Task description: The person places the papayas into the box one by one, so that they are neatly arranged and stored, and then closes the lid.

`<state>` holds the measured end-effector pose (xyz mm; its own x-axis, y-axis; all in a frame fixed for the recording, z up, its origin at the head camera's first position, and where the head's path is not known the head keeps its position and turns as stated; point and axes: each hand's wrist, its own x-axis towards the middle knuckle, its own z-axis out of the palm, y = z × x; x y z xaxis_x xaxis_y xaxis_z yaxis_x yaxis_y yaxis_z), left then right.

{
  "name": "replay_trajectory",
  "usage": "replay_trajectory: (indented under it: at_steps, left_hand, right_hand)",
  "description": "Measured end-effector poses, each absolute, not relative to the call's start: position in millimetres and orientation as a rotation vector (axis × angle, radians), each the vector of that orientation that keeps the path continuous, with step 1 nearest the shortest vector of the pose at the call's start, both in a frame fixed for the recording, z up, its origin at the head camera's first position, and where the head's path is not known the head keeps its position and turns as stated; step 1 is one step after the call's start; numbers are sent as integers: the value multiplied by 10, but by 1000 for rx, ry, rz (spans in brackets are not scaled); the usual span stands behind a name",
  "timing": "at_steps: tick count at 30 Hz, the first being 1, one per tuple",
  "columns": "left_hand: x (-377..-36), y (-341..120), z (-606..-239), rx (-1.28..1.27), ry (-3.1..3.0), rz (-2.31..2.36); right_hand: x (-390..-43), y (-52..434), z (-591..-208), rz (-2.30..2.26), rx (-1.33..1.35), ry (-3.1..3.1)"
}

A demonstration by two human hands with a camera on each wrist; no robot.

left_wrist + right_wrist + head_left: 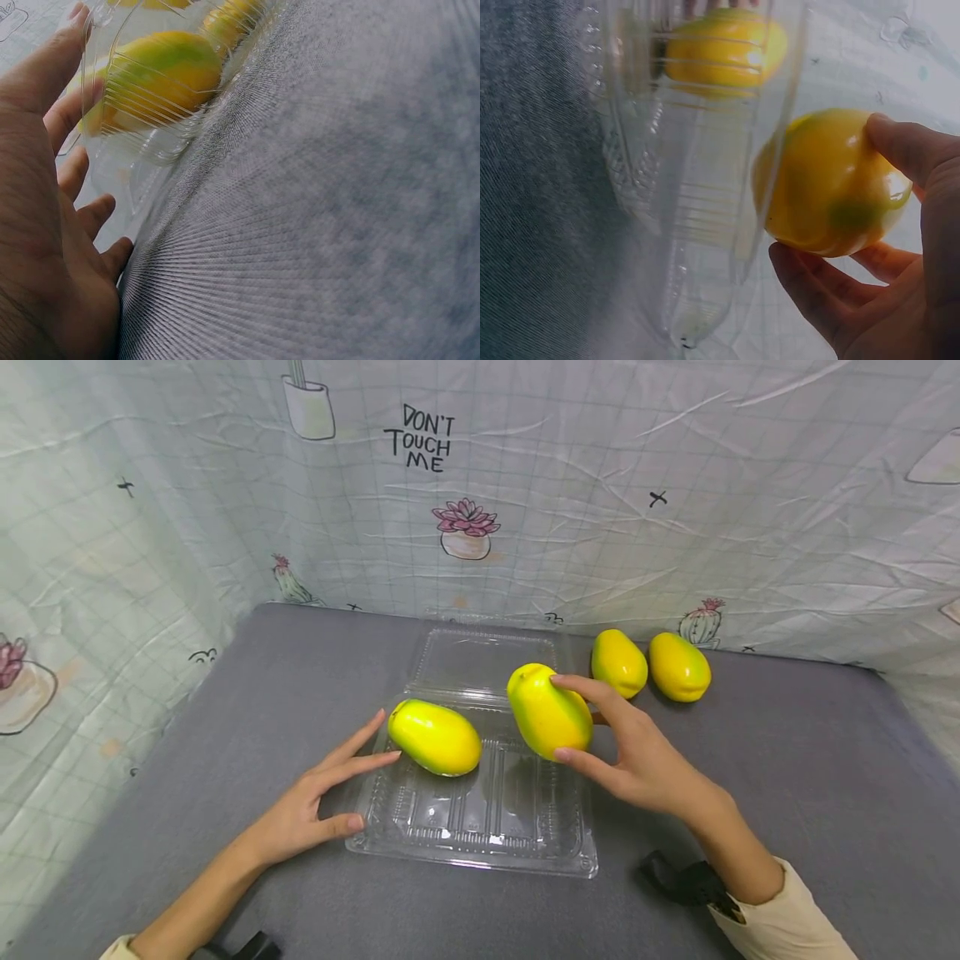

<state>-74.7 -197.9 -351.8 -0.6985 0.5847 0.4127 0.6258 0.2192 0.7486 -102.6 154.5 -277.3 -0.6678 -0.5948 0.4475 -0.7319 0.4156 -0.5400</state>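
Cream sleeve [795, 914] is poking in at the bottom right of my head feed, with a black band [697, 885] sitting just past it by the wrist. Following that arm up, I'm seeing the right hand [648, 756] pinching a yellow-green fruit [551, 714] between thumb and fingertips — it's holding it up over the right half of a clear plastic container [487, 810], off the floor of the thing. Over on the other side, the left hand [300, 814] is spreading its fingers wide along the container's left edge. Two of those fingertips are coming right up to the end of a second fruit [435, 739], which is lying inside on the left; whether they're actually touching it, I'm not managing to tell from either feed. The left thumb is pointing at the rim near the front left corner. The lid [487, 656] is lying open behind the base, and just to its right two more fruits [618, 662] are sitting side by side on the grey tabletop [787, 777]. Behind all that a crinkly printed sheet [562, 468] is hanging with potted plants on it and some lettering [423, 439] — it's reading "DON'T TOUCH ME", lol.
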Motion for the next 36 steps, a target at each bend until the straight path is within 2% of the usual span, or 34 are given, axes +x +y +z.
replay_trajectory:
  at_steps: [17,26,36]
  left_hand:
    - [-759,-1966,-3474,-1221,-2397,-1568]
    - [-757,-1958,-3474,-1201,-2419,-1562]
    - [-759,-1964,-3481,-1190,-2436,-1552]
  right_hand:
    - [-1094,1516,-2875,1120,1195,-2555]
    - [-1231,1612,-3159,982,1216,-2578]
    - [-1247,1581,-3234,929,1247,-2570]
